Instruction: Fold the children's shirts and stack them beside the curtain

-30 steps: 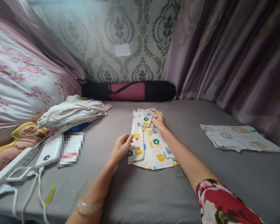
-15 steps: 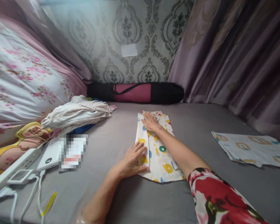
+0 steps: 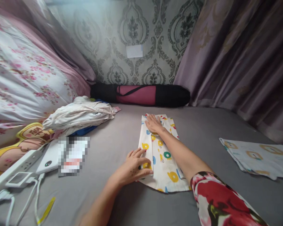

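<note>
Cloth (image 3: 160, 171), oblong, white, colour-printed, runs lengthwise away from you, your right hand (image 3: 153, 124) spread across its far end, left hand (image 3: 132, 166) spread, seemingly touching, nearer.

Grey sheet (image 3: 101, 144) covered the flat surface. Long black bag (image 3: 171, 95) with maroon middle and black strap lay along the back, patterned wallpaper (image 3: 103, 37) behind, white paper (image 3: 134, 51) on it. Purple curtain (image 3: 226, 59) hung at right; white-and-pink floral fabric (image 3: 25, 75) filled the left. Rumpled whitish cloth pile (image 3: 82, 114) sat back left, blue cloth (image 3: 85, 130) partly under it. Yellow cushion (image 3: 4, 157) with pig picture lay near left edge, beside white power strip (image 3: 16, 168). White device (image 3: 48, 160) sat next to pixelated item (image 3: 73, 157), unreadable. White cables (image 3: 37, 194) ran forward, yellow tag (image 3: 47, 210) on one. Folded printed cloth (image 3: 257, 157) lay far right.
</note>
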`<state>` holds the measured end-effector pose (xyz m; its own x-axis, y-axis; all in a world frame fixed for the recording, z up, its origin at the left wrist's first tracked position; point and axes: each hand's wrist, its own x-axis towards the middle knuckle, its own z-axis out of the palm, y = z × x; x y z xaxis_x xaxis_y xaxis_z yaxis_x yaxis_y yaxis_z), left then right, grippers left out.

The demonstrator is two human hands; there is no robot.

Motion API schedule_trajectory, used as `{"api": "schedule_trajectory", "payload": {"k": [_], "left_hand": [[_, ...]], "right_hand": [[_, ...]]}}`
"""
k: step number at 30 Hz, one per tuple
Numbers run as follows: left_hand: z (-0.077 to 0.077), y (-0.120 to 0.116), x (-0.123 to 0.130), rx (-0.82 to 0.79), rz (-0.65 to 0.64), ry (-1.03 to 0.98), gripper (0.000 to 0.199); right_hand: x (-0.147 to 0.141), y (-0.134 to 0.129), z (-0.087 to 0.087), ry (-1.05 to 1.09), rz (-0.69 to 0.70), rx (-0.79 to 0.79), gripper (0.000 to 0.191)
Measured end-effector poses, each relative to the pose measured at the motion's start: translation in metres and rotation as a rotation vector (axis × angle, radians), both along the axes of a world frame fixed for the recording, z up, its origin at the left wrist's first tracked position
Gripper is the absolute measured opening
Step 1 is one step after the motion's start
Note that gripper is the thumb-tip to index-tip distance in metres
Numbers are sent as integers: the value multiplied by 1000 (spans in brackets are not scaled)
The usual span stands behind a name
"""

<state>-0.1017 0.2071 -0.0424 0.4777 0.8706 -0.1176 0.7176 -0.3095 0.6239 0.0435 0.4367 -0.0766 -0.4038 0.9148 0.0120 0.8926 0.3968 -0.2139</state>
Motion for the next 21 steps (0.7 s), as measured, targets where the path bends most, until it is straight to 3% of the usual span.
{"api": "schedule_trajectory", "payload": {"k": [4,11,16,19,21], "left_hand": [[-1,0,0,41,11,27,35],[1,1,-6,-59,-35,19,31],[3,1,-6,-60,-34,5,27],[4,2,-4,-6,49,-87,28],[2,5,-2,1,188,-196,30]], "right_hand": [[-17,4,-1,29,42,60,60],[-31,17,-16,26,-83,44,59],[-23,14,-3,89,-36,-78,62],[-20,-4,6,104,-12,-59,63],[-20,-21,6,91,9,-24,63]]}}
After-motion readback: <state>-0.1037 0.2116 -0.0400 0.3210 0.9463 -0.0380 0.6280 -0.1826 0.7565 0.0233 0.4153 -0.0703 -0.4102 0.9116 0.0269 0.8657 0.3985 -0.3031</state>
